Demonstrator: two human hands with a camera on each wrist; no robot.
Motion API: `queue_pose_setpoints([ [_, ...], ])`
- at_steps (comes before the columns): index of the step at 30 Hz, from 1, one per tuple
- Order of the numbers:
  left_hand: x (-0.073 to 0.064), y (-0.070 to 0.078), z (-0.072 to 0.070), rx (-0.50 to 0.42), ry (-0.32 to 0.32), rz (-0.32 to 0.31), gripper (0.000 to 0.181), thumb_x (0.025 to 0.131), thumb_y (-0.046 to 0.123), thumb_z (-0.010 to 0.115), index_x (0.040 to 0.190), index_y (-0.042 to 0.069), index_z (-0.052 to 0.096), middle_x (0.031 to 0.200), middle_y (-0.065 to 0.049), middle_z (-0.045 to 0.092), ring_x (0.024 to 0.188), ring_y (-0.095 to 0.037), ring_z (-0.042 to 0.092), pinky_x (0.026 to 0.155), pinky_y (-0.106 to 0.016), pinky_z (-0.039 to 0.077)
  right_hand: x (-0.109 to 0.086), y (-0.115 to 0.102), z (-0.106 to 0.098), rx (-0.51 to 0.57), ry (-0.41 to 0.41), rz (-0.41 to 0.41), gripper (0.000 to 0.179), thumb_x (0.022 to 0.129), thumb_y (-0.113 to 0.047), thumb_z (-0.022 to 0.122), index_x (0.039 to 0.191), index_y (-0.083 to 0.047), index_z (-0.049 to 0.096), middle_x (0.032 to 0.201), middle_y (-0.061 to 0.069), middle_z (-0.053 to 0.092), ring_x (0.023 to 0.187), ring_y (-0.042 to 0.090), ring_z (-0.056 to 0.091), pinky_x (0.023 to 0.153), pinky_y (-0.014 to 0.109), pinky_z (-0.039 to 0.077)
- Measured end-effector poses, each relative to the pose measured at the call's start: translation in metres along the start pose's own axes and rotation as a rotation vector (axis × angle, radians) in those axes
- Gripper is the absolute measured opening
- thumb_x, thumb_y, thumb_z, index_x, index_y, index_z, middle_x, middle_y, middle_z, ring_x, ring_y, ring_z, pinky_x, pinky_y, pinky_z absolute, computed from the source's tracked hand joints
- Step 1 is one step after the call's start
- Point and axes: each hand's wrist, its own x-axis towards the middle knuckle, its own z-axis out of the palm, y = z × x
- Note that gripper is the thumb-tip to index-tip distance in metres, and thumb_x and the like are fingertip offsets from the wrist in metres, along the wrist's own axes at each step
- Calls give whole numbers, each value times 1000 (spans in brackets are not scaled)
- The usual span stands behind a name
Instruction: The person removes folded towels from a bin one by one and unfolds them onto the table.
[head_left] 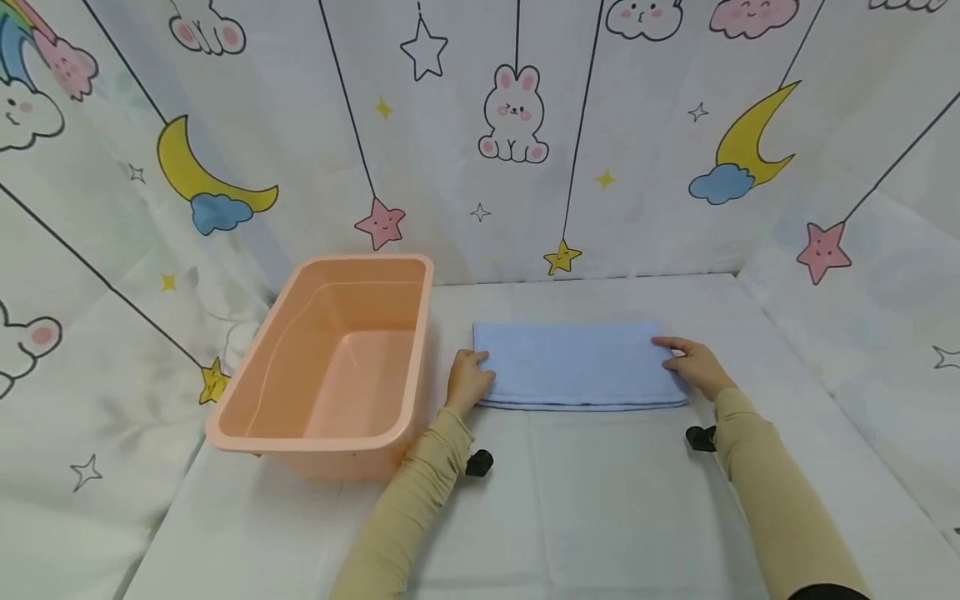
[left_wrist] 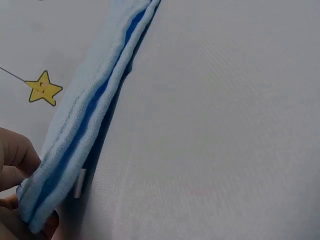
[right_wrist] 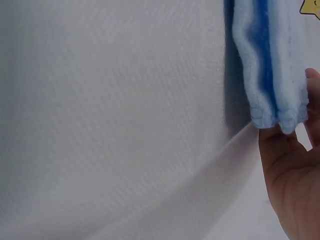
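A folded light-blue towel lies lengthwise on the white table, its layered edge facing me. At its left end my left hand pinches the cloth; in the left wrist view, fingers sit on both sides of the layers, and a small white tag sticks out. My right hand grips the opposite end. The right wrist view has the towel's corner between the thumb and fingers of that hand, partly cut off by the frame.
Left of the towel stands a peach plastic basin, close beside my left forearm. A white cloth covers the table. Behind and at both sides hangs a printed curtain with moons, stars and rabbits.
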Motion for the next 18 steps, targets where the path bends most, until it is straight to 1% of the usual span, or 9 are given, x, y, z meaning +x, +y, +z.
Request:
queue_pose_setpoints([
  [5, -7, -1, 0, 72, -8, 10, 47, 78, 4, 58, 126, 1, 57, 130, -21, 49, 121, -37, 49, 98, -46, 43, -1, -4, 3, -73, 33, -2, 50, 89, -5, 51, 138, -3, 42, 148, 30, 25, 131, 48, 32, 99, 54, 35],
  [7, -9, 1, 0, 83, -16, 14, 49, 78, 4, 56, 126, 0, 56, 130, -22, 49, 120, -37, 49, 98, -46, 43, -1, -5, 5, -88, 55, -6, 49, 89, -5, 51, 138, -3, 43, 146, 31, 27, 126, 48, 37, 99, 56, 36],
  [12, -12, 2, -2, 100, -29, 17, 50, 79, 3, 54, 128, 0, 54, 131, -22, 47, 120, -37, 49, 97, -46, 44, -1, -3, 8, -107, 85, -18, 48, 91, -6, 51, 138, -4, 42, 144, 31, 31, 123, 48, 41, 99, 58, 36],
  [18, -15, 0, -3, 102, -41, 32, 51, 79, 2, 55, 130, -1, 53, 132, -22, 46, 123, -36, 48, 100, -44, 42, -6, 4, 5, -128, 63, -23, 49, 92, -10, 53, 139, -3, 41, 143, 33, 32, 122, 50, 42, 99, 58, 37],
])
